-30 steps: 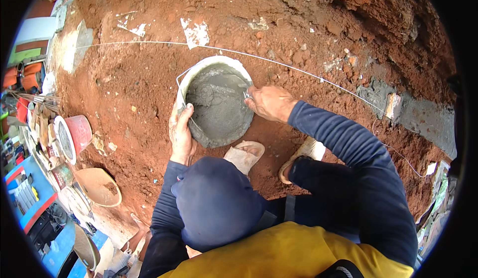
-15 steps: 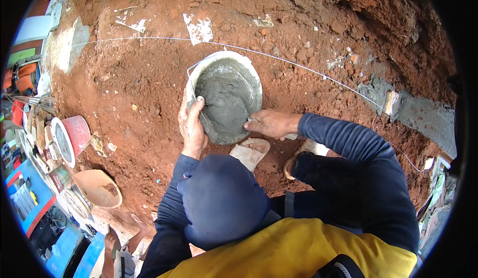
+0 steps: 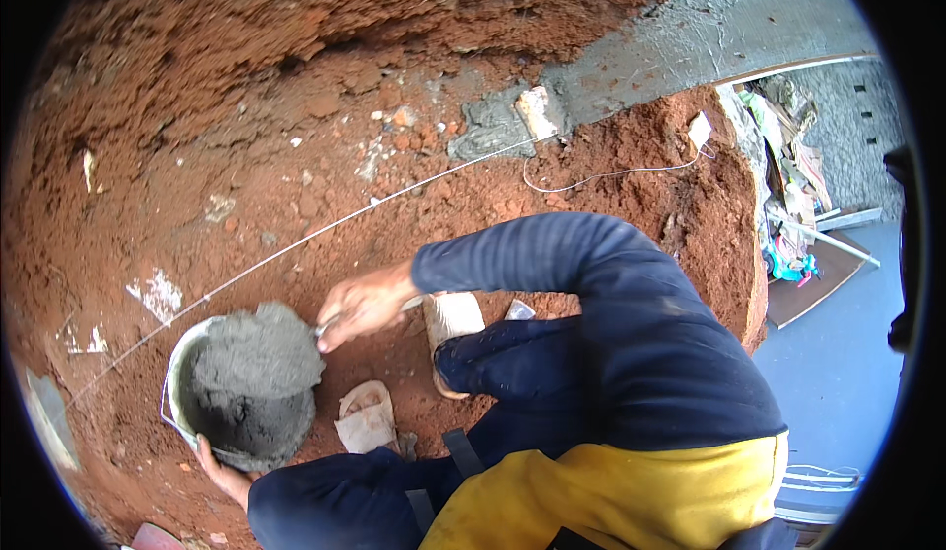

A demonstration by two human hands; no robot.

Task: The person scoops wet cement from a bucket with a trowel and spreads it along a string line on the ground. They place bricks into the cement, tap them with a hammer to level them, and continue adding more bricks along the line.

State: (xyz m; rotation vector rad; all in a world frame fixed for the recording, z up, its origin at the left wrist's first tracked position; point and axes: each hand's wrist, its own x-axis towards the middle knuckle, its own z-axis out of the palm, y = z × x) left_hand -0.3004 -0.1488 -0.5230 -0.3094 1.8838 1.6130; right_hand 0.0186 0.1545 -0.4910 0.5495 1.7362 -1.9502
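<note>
Tool handle [image 3: 412, 303] is being gripped by right hand [image 3: 365, 306], fingers curled round it. Grey mortar lump [image 3: 264, 355] is being held over bucket [image 3: 177, 378], on red soil [image 3: 296, 195] beside footwear [image 3: 365, 424]. Bucket rim is being touched by left hand [image 3: 226, 473]; its finger closure cannot be told.

left hand [image 3: 223, 471] partly hidden, red object [image 3: 156, 538] cropped

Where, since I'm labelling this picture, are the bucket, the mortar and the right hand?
Bucket [image 3: 176, 380], head view: left rim.
Mortar [image 3: 264, 353], head view: heap's middle.
Right hand [image 3: 365, 306], head view: its back.
</note>
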